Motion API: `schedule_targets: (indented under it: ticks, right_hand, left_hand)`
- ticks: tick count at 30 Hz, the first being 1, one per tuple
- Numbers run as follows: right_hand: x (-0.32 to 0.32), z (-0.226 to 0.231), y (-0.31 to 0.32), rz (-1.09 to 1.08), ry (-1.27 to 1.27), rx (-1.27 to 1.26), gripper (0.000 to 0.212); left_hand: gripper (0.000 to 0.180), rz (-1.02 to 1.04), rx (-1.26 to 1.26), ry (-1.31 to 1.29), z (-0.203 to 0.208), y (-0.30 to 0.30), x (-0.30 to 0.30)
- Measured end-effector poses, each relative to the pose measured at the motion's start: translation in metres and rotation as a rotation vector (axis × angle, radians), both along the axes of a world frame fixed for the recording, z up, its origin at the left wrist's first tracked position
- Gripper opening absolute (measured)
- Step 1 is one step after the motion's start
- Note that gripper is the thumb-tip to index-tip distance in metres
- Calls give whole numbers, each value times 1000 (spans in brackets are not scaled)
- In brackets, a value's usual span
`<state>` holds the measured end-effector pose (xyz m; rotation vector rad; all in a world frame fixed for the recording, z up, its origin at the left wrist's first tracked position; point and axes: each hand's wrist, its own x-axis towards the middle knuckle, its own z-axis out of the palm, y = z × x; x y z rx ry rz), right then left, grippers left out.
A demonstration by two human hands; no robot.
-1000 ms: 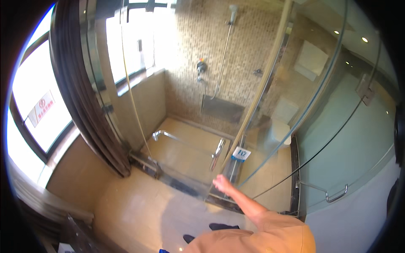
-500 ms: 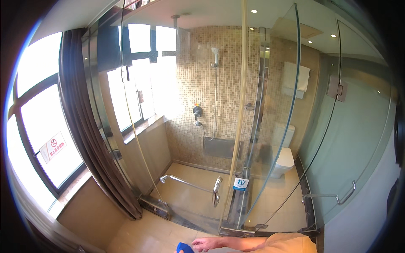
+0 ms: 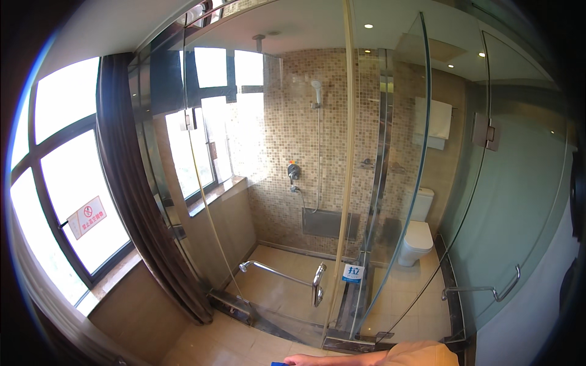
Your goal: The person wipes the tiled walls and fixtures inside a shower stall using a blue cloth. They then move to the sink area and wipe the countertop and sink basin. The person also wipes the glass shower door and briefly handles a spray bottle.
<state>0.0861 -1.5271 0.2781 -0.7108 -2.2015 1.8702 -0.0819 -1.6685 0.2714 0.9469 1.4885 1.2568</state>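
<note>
My right hand [image 3: 299,360] shows at the lower edge, with the forearm and a yellow-orange sleeve [image 3: 424,354] coming in from the right. Its fingers are bent and closed against a blue thing [image 3: 279,364]. Only a sliver of that blue thing is visible; its kind cannot be made out. The lower edge of the picture cuts off part of the hand. My left hand is out of view. Beyond my hand stands the glass shower enclosure, with a chrome bar handle [image 3: 284,274] on its door.
A dark curtain [image 3: 143,201] hangs beside bright windows at the left. Behind the glass are a hand shower [image 3: 316,91], a tap [image 3: 293,172] and a white toilet [image 3: 417,238]. A frosted glass door [image 3: 519,183] with a metal handle [image 3: 488,293] stands at the right.
The view has tilted up slightly, so the scene sits lower. My right hand has moved down to the lower edge and now meets the blue thing, which has mostly left the picture.
</note>
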Motion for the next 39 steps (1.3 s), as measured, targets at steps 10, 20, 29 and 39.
schedule_targets:
  ticks: [10,20,29,39]
  right_hand:
    - [25,-27,3,26,28,14,36]
    - [75,-39,2,22,138,53,32]
    - [153,170,114,-476,454,565,33]
    - [173,344,240,-792,796,740,32]
  left_hand:
    - [40,77,-26,-20,2,-18,39]
    - [41,142,-101,-52,17,-13,100]
    - [30,348,-65,-123,60,-26,172]
    - [9,444,50,-84,35,-12,179]
